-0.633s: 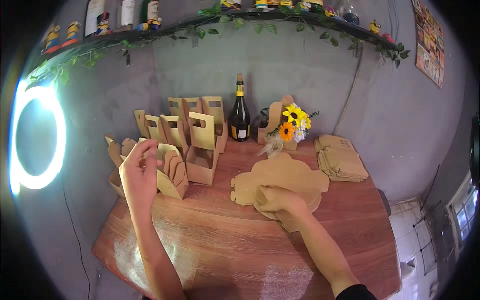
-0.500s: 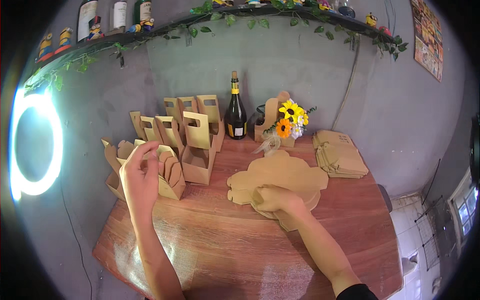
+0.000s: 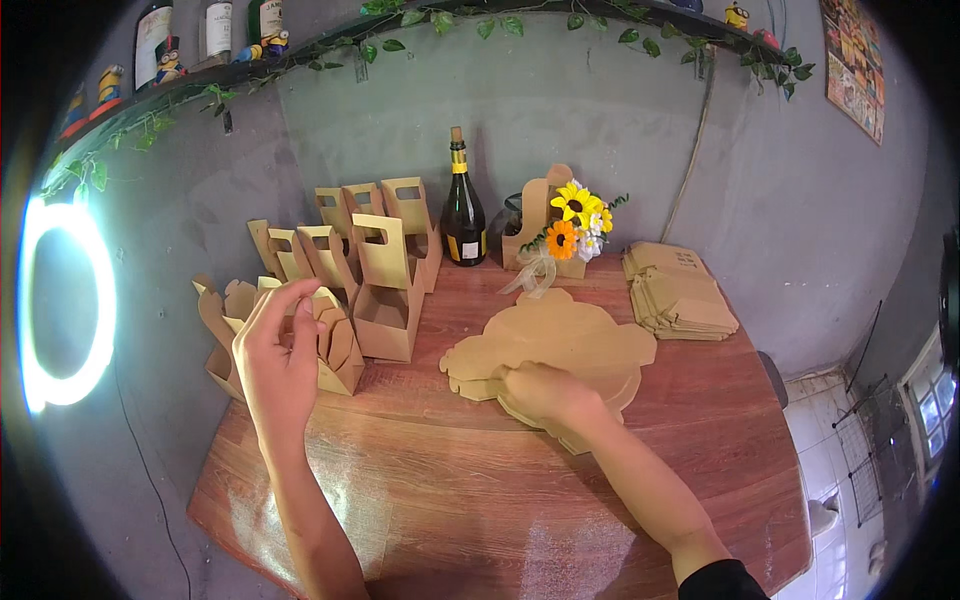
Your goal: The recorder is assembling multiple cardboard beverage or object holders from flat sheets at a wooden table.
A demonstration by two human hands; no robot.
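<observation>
A pile of flat die-cut cardboard box blanks (image 3: 570, 335) lies on the wooden table, right of centre. My right hand (image 3: 548, 392) rests at the pile's near left edge, fingers curled closed on a cardboard blank; its fingertips are partly hidden. My left hand (image 3: 275, 365) is held up on the left with nothing in it, its fingers bent and the thumb apart from them. Behind that hand stands a low cardboard carrier (image 3: 338, 372) with curved flaps inside. Just right of it is a taller folded carrier (image 3: 385, 325) with a cut-out handle.
Several more folded carriers (image 3: 405, 200) stand at the back left. A corked dark bottle (image 3: 463, 215) is beside them, then a carrier with artificial flowers (image 3: 578, 205). Another cardboard stack (image 3: 675, 290) lies at the right. A lit ring light (image 3: 108, 310) glows at far left.
My right hand and the edge of the cardboard blank under it have shifted slightly left. My left hand keeps nearly the same pose. The whole view has tilted down a little.
</observation>
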